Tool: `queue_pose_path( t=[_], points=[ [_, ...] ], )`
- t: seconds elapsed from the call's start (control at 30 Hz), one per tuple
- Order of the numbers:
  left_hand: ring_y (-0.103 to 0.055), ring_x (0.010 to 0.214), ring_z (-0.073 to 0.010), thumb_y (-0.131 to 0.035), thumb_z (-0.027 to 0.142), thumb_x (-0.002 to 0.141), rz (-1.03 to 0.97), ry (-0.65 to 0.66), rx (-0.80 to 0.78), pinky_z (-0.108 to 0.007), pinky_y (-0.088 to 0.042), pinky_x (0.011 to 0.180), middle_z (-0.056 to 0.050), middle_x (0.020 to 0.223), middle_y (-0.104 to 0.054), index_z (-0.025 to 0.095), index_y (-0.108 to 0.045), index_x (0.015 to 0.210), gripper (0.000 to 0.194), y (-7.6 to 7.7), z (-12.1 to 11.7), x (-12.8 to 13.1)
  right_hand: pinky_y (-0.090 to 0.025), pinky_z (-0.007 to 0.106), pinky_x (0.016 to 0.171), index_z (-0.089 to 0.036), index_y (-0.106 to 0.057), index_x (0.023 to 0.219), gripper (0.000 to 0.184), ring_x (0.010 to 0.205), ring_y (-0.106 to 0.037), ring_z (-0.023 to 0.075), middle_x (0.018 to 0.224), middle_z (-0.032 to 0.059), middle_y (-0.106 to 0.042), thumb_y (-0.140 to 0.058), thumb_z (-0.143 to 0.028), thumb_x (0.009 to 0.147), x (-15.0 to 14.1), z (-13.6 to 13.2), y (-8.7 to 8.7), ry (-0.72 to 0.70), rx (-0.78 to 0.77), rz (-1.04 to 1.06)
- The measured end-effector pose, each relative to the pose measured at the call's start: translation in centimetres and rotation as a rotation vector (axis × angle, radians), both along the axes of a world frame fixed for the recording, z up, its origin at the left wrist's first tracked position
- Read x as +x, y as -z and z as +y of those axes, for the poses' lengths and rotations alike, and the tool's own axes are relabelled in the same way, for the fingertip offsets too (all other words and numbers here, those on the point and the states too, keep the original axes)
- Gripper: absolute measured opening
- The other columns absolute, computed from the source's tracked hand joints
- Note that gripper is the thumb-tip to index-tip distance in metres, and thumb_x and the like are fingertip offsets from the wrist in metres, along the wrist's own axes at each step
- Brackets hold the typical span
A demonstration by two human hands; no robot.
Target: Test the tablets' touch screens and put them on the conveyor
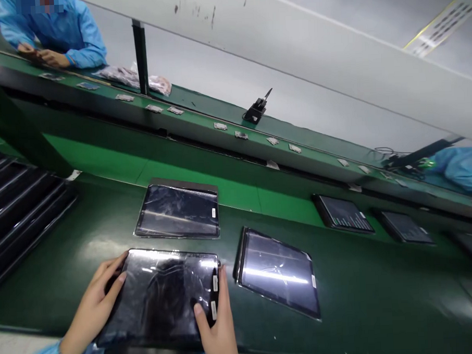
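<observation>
Green bench [367,307]: stretches across in front of the worker, with tablets spread along it; the batch looks unfinished to me, though I can't count what is done.
Held tablet [159,300]: face up at the bench's near side, dark under wrinkled clear film; I'd judge its handling midway, being in hand rather than set down. Whether it touches the bench, I can't tell.
Neighbouring tablets: 2 lie close by, the tablet just beyond [178,211] and the tablet to the right [279,271], both filmed, dark and untouched.
Right hand [217,324]: closed on the held tablet's right edge, thumb on the face.
Left hand [95,298]: gripping the opposite edge, thumb on top.
White labels [215,283]: 2 on the held tablet, 1 on each neighbour, so film and labelling seem done; what's left doesn't show.
</observation>
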State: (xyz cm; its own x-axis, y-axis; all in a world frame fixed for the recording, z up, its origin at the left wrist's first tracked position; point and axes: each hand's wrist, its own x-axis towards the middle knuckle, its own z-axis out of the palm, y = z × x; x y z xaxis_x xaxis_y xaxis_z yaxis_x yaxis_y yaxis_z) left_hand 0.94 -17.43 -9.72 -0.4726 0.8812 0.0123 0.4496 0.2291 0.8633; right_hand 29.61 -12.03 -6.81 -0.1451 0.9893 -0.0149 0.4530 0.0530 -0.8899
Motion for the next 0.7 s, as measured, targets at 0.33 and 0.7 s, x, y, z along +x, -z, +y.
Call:
queue_pose_path(
  t=[0.33, 0.7],
  points=[
    [-0.067, 0.094, -0.0194, -0.049, 0.055, 0.094, 0.123, 0.304, -0.12, -0.025, -0.051, 0.085, -0.001, 0.101, -0.066, 0.03, -0.07, 0.113, 0.037, -2.4, 3.5, -3.2, -0.027, 0.057, 0.12, -0.031, -0.045, 0.146, 0.059, 0.148, -0.032, 0.034, 0.16, 0.0053, -0.035, -0.059, -0.046, 0.091, -0.6, -0.5, -0.9, 0.091, -0.036, -0.009],
    [-0.068, 0.097, -0.0206, -0.046, 0.054, 0.095, 0.095, 0.266, -0.061, -0.025, -0.052, 0.086, -0.002, 0.105, -0.07, 0.029, -0.07, 0.112, 0.038, -2.4, 3.6, -3.1, -0.027, 0.057, 0.12, -0.029, -0.043, 0.147, 0.063, 0.147, -0.032, 0.0334, 0.158, 0.0069, -0.038, -0.06, -0.049, 0.09, -0.4, -0.6, 0.0, 0.107, -0.03, -0.017]
  ],
)
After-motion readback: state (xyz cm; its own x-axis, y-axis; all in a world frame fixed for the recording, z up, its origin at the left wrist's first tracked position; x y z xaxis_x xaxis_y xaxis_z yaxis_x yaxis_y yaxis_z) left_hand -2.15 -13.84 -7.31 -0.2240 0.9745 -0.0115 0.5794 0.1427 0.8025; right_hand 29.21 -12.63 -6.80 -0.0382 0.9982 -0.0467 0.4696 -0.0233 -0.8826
